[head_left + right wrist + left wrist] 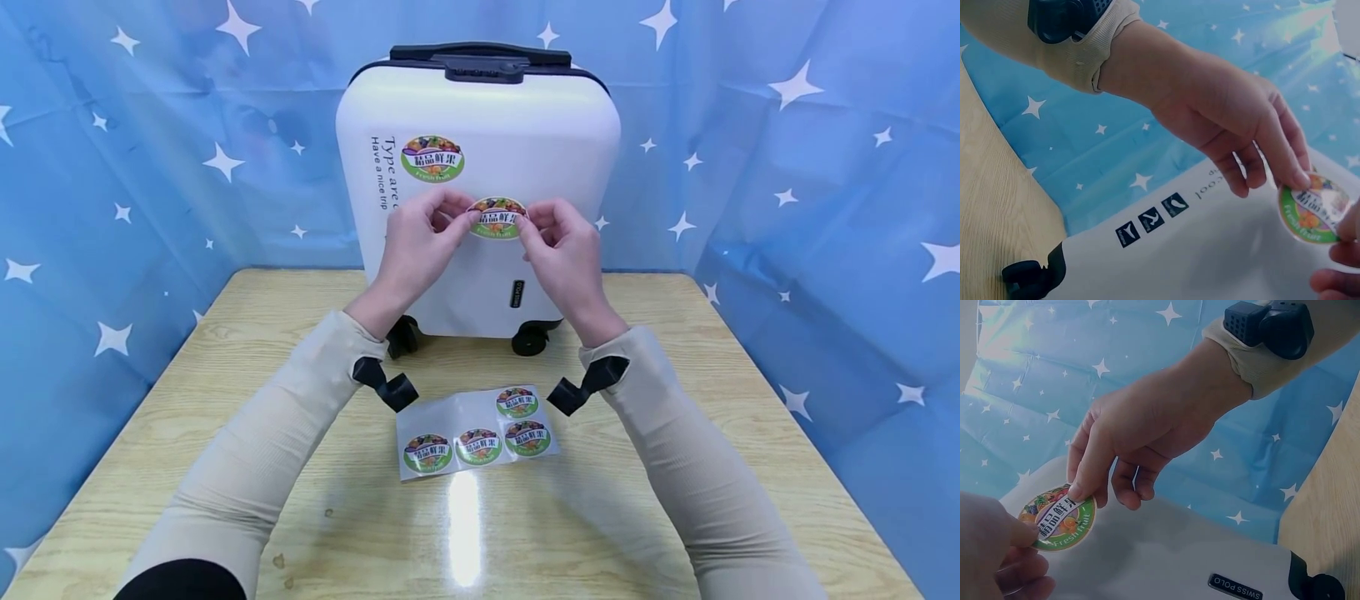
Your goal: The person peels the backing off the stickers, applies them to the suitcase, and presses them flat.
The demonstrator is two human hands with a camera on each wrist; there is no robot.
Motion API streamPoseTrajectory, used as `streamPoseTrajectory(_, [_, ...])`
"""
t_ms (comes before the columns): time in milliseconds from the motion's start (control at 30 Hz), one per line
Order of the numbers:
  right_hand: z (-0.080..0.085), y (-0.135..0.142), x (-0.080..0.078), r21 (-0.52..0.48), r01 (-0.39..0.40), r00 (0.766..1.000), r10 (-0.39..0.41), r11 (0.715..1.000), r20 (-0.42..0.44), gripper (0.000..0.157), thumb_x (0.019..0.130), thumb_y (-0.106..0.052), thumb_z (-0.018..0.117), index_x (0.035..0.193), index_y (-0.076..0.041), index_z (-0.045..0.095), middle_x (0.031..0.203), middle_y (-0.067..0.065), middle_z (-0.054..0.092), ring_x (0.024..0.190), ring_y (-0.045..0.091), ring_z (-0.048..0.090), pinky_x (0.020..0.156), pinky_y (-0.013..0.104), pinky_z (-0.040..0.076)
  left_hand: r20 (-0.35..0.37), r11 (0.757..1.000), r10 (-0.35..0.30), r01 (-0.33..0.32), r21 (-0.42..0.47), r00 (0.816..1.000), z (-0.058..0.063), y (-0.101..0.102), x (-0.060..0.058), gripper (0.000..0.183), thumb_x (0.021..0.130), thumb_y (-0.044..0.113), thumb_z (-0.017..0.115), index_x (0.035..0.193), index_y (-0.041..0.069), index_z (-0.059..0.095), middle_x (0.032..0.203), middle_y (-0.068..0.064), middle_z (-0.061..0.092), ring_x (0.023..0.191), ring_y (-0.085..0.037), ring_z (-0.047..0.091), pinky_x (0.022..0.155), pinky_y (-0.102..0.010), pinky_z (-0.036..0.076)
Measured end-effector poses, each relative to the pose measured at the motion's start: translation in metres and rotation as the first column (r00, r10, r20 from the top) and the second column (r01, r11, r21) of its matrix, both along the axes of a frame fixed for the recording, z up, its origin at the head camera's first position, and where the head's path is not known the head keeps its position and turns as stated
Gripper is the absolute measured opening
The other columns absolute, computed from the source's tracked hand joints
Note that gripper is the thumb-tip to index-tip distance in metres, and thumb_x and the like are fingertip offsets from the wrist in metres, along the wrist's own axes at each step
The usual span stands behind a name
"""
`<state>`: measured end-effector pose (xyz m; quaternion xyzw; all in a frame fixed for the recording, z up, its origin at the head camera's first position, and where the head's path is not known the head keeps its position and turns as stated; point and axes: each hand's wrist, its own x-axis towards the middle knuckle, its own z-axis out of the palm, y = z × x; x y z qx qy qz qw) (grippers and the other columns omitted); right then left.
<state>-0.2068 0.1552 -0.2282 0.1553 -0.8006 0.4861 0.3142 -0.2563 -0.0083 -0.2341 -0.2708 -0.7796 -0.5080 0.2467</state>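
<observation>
Thumb and fingertips of my left hand (420, 250) pinch the left edge of an oval fruit sticker (497, 225). My right hand (567, 254) pinches its right edge the same way. The sticker is level and face out in front of the white suitcase (480, 108), near the middle of its front. Another such sticker (432, 158) is on the suitcase, higher and to the left, beside printed lettering. From the left wrist view, the right hand (1154, 419) shows whole, its lower fingers loosely bent. The right wrist view shows the left hand (1222, 109) likewise.
A sticker sheet (431, 408) with several fruit stickers lies on the wooden table (300, 508), in front of the suitcase. The suitcase stands upright on black wheels (530, 340), its black handle (480, 54) on top. Blue star-patterned curtains (165, 192) surround the table.
</observation>
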Motion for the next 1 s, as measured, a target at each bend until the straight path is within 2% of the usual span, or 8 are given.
streamPoseTrajectory(267, [0.007, -0.001, -0.003, -0.012, 0.001, 1.000, -0.001, 1.000, -0.011, 0.014, 0.090, -0.002, 0.058, 0.098, 0.009, 0.058, 0.084, 0.019, 0.062, 0.057, 0.011, 0.050, 0.054, 0.017, 0.044, -0.007, 1.000, 0.029, -0.029, 0.003, 1.000, 0.007, 0.002, -0.004, 0.017, 0.087, 0.017, 0.066, 0.099, 0.004, 0.065, 0.086, -0.004, 0.065, 0.066, -0.010, 0.052, 0.062, -0.020, 0.044])
streamPoseTrajectory(567, [0.012, -0.001, -0.008, -0.007, 0.031, 0.999, -0.031, 0.999, -0.014, 0.016, 0.091, -0.007, 0.058, 0.100, 0.007, 0.059, 0.084, 0.017, 0.062, 0.058, 0.014, 0.051, 0.054, 0.017, 0.043, -0.021, 0.998, 0.061, -0.061, 0.004, 0.998, 0.013, 0.005, -0.007, 0.018, 0.087, 0.017, 0.066, 0.099, 0.004, 0.065, 0.087, -0.004, 0.065, 0.067, -0.009, 0.053, 0.064, -0.019, 0.044])
streamPoseTrajectory(767, [0.016, -0.002, -0.011, -0.015, 0.037, 0.999, -0.037, 0.999, -0.029, 0.015, 0.091, -0.004, 0.057, 0.099, 0.009, 0.058, 0.083, 0.018, 0.061, 0.057, 0.013, 0.050, 0.053, 0.018, 0.041, -0.025, 0.996, 0.085, -0.085, 0.001, 0.996, 0.017, 0.007, -0.011, 0.020, 0.087, 0.019, 0.066, 0.100, 0.004, 0.065, 0.088, -0.005, 0.064, 0.070, -0.008, 0.053, 0.067, -0.018, 0.044])
streamPoseTrajectory(1000, [0.004, 0.010, -0.041, -0.019, 0.042, 0.998, -0.043, 0.999, -0.043, 0.018, 0.091, -0.013, 0.060, 0.100, 0.003, 0.061, 0.082, 0.012, 0.061, 0.058, 0.014, 0.051, 0.053, 0.020, 0.042, -0.036, 0.995, 0.101, -0.101, 0.006, 0.994, 0.021, 0.010, -0.014, 0.020, 0.086, 0.018, 0.067, 0.099, 0.004, 0.065, 0.090, -0.005, 0.065, 0.072, -0.007, 0.055, 0.069, -0.017, 0.045])
